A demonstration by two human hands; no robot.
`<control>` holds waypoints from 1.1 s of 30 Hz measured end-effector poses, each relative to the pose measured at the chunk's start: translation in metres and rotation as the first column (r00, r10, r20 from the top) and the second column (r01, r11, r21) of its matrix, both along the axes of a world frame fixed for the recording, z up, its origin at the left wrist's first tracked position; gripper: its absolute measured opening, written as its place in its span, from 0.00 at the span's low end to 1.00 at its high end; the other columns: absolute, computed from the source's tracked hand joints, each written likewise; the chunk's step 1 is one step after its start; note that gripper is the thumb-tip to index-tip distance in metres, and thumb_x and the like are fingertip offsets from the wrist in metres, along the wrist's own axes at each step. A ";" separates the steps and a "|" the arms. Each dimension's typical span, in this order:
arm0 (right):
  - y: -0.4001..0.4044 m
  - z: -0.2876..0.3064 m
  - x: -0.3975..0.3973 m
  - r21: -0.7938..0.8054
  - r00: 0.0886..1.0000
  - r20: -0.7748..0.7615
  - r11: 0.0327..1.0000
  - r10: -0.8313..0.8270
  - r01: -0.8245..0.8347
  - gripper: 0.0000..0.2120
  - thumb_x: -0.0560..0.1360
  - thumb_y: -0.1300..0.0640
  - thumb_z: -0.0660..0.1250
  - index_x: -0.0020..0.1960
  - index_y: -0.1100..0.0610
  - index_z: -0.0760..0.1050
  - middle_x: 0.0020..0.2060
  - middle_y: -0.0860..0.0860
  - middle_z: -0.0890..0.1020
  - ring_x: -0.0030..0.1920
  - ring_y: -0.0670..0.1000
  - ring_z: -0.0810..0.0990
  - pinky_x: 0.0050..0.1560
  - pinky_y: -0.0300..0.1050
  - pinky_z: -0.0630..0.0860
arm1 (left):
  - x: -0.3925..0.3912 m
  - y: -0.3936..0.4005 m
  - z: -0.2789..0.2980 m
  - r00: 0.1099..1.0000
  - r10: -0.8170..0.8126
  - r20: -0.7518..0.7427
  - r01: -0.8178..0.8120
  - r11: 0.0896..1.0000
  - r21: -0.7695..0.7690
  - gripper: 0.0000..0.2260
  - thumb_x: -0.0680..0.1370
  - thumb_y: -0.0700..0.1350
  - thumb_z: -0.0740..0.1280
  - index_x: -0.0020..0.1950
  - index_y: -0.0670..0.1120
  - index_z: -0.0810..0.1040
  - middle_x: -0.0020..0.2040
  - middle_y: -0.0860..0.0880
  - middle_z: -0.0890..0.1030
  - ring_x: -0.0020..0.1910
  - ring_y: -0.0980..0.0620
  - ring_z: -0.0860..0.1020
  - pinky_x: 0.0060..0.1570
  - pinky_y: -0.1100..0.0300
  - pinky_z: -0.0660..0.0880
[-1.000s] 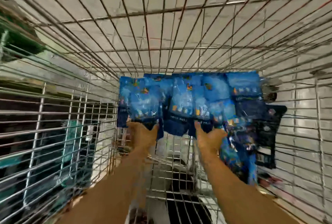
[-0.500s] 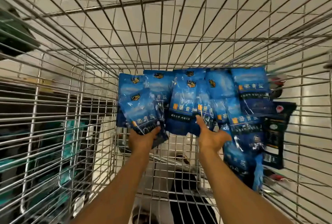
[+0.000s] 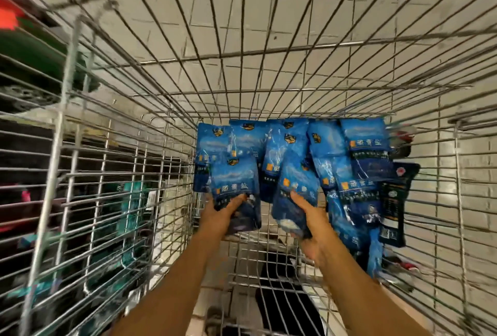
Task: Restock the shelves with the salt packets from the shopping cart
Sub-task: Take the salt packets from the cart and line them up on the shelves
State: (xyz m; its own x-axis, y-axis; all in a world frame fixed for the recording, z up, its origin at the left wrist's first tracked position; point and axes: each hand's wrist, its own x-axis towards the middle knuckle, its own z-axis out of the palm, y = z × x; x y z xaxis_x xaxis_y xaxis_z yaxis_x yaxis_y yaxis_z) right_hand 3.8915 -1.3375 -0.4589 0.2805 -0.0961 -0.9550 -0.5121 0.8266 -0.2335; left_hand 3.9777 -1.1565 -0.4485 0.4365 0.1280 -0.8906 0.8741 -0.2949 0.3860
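Note:
Several blue salt packets (image 3: pixel 365 147) lie piled at the far end of the wire shopping cart (image 3: pixel 166 163). My left hand (image 3: pixel 223 214) grips the lower end of one blue packet (image 3: pixel 234 182), its thumb across the front. Around the lower part of another blue packet (image 3: pixel 295 182) closes my right hand (image 3: pixel 314 222), thumb on its face. Both forearms reach in from the bottom of the view.
A black packet (image 3: pixel 395 195) leans against the cart's right wall beside the blue ones. Shelves with green and dark goods (image 3: pixel 129 209) show through the left wire side. Tiled floor (image 3: pixel 269 12) lies beyond the cart's far wall.
Both hands have closed on a packet each and drawn them a little toward me, off the pile. The view has tilted, so the cart sits lower in the frame.

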 end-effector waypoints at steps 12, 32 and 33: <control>-0.004 0.223 -0.031 -0.365 0.945 0.167 0.908 0.281 -0.205 0.43 0.66 0.44 0.76 0.76 0.46 0.62 0.67 0.45 0.74 0.57 0.45 0.78 0.58 0.51 0.73 | -0.013 0.011 0.215 0.989 -0.017 0.150 0.045 0.981 -0.186 0.26 0.69 0.38 0.78 0.65 0.40 0.75 0.60 0.37 0.80 0.57 0.36 0.80 0.58 0.38 0.76; 0.136 0.540 -0.052 -0.687 0.557 0.632 0.723 0.539 0.079 0.23 0.64 0.49 0.75 0.59 0.49 0.78 0.49 0.44 0.87 0.49 0.44 0.85 0.47 0.41 0.81 | -0.106 0.207 0.554 0.570 0.244 0.784 0.014 0.952 -0.307 0.26 0.64 0.62 0.77 0.57 0.50 0.84 0.55 0.47 0.85 0.56 0.44 0.83 0.60 0.39 0.76; 0.147 0.553 -0.052 -0.683 0.522 0.649 0.727 0.554 0.077 0.23 0.64 0.48 0.75 0.58 0.50 0.79 0.48 0.44 0.87 0.48 0.44 0.85 0.46 0.41 0.81 | -0.113 0.218 0.567 0.539 0.274 0.797 -0.006 0.947 -0.321 0.25 0.65 0.60 0.78 0.57 0.48 0.84 0.55 0.45 0.85 0.56 0.42 0.83 0.60 0.37 0.75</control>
State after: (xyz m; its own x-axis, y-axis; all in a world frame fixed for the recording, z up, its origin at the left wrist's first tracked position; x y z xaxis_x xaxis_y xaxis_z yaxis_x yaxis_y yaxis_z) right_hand 3.8399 -1.1906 0.0941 0.9505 -0.3018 -0.0740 -0.0054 0.2221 -0.9750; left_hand 3.8650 -0.9386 0.1184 0.9847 0.0904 -0.1488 0.1472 0.0250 0.9888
